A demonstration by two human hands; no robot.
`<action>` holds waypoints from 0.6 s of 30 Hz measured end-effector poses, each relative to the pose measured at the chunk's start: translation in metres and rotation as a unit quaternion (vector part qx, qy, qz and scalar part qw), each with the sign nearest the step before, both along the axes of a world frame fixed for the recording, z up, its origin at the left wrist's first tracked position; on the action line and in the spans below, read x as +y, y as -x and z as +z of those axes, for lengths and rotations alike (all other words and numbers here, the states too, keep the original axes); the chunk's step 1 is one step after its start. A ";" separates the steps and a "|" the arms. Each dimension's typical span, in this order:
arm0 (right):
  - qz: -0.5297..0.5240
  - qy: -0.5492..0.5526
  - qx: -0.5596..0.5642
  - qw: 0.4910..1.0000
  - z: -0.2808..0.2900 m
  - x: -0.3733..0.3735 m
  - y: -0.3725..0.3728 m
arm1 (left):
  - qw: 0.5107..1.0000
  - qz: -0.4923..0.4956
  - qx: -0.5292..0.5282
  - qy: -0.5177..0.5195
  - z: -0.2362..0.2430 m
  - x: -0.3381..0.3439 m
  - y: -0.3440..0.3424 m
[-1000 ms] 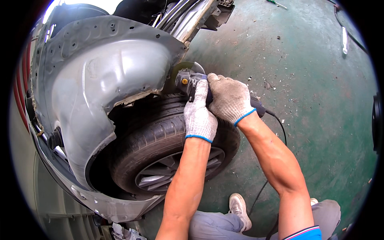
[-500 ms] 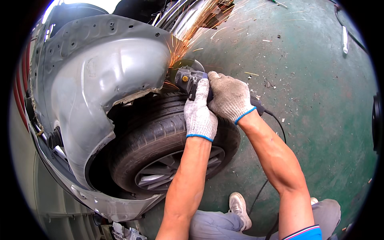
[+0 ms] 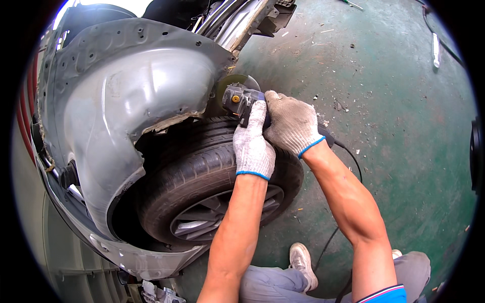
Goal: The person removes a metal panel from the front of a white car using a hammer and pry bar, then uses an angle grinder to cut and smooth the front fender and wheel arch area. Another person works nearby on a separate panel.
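Note:
Both hands wear pale knitted work gloves with blue cuffs and grip one angle grinder (image 3: 242,99). My left hand (image 3: 254,146) is wrapped round the underside near the grinder's head, thumb pointing up along it. Round the body, farther back, closes my right hand (image 3: 293,121); the grinder's rear end and cord come out beyond it. The thin cutting disc (image 3: 226,91) stands at the edge of the grey car body panel (image 3: 151,76); whether it touches is hard to see. Below that panel's ragged cut edge is the wheel's tyre (image 3: 177,177).
The grinder's black cord (image 3: 353,156) runs down past my right forearm to the floor. A stripped metal car frame part (image 3: 247,25) juts out at the top. Debris lies on the green floor (image 3: 404,126). A screwdriver (image 3: 353,5) lies at the far edge.
The thick spray of orange sparks from the disc has died away, leaving a few specks. The grinder and both hands have barely shifted.

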State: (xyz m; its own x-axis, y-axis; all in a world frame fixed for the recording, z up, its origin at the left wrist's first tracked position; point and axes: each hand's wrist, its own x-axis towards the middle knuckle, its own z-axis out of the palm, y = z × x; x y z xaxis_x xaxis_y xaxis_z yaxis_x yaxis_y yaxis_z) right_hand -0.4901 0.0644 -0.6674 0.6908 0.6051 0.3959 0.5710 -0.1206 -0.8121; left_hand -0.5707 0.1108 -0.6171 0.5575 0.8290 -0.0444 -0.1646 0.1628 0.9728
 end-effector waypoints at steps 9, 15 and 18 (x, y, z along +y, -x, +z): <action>-0.004 -0.004 -0.023 1.000 0.003 0.004 0.000 | 1.000 0.001 -0.025 0.015 -0.005 0.010 0.002; 0.005 0.003 0.006 1.000 0.008 -0.003 0.002 | 1.000 0.001 -0.020 -0.005 -0.005 0.007 0.002; 0.009 0.007 -0.018 1.000 0.010 -0.002 0.000 | 1.000 0.002 -0.028 -0.001 -0.006 0.009 0.002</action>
